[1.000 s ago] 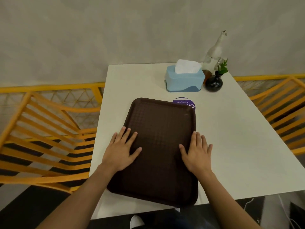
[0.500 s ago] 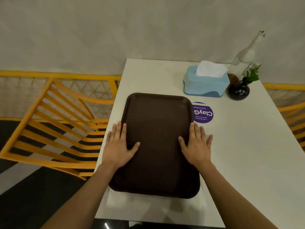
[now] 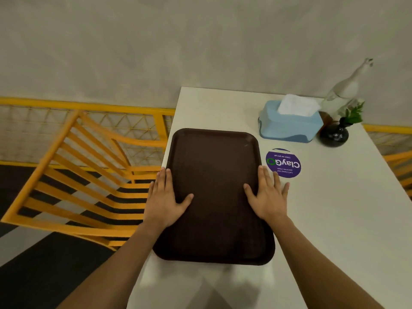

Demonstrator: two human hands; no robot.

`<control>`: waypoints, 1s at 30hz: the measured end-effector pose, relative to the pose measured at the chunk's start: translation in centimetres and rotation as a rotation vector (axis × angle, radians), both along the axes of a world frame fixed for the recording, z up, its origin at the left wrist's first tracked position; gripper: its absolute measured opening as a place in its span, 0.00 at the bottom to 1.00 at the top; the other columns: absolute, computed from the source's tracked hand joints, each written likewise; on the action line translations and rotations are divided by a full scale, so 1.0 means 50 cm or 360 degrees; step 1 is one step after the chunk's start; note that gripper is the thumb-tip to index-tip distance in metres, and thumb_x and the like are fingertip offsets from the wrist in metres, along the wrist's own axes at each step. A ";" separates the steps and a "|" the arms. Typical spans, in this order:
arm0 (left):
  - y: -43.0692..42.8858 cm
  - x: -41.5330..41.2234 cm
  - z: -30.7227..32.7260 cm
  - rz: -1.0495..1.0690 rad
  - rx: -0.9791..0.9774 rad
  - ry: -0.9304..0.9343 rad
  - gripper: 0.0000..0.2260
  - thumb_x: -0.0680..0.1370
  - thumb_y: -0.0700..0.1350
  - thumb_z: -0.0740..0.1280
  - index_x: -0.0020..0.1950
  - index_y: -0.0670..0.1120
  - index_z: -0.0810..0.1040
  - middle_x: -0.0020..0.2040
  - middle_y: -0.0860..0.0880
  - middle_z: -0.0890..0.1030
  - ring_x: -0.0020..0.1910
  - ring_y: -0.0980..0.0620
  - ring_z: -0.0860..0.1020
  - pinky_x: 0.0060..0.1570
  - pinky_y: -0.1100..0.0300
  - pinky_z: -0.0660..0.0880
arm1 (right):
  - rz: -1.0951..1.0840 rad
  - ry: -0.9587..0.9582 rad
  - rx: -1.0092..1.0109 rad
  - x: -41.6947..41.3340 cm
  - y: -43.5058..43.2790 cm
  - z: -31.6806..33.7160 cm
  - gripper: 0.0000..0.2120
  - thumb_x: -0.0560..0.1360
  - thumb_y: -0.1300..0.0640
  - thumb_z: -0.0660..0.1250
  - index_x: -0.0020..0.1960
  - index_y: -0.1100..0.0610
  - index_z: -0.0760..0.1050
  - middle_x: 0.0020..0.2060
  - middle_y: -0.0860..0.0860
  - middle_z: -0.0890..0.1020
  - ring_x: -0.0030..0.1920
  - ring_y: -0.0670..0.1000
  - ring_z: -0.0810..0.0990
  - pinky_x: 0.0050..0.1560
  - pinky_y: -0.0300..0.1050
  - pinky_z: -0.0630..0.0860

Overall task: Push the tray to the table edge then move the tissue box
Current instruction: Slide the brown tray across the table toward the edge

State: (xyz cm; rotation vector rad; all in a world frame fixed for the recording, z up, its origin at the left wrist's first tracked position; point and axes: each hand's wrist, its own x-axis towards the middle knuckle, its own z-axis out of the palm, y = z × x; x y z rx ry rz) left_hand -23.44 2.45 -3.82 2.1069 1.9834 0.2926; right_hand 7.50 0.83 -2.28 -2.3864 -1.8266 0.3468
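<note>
Tray point(image 3: 214, 192): at table point(image 3: 334, 219) left edge. Your left hand point(image 3: 163, 198), right hand point(image 3: 266, 197): flat on its sides, fingers spread. Tissue box point(image 3: 289, 123): beyond, apart.

Dim, soft indoor light; wide-angle bending, slight blur.

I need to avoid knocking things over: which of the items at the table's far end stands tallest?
The clear glass bottle: its long neck rises well above the blue tissue box and the round black vase with its green sprig.
</note>
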 end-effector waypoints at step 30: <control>-0.044 -0.021 0.008 -0.0103 -0.0034 -0.0182 0.53 0.72 0.77 0.55 0.83 0.44 0.42 0.84 0.45 0.46 0.83 0.47 0.46 0.79 0.49 0.47 | -0.0042 0.0142 0.0060 0.009 -0.122 -0.028 0.40 0.79 0.29 0.47 0.82 0.48 0.40 0.82 0.50 0.50 0.81 0.56 0.46 0.76 0.64 0.43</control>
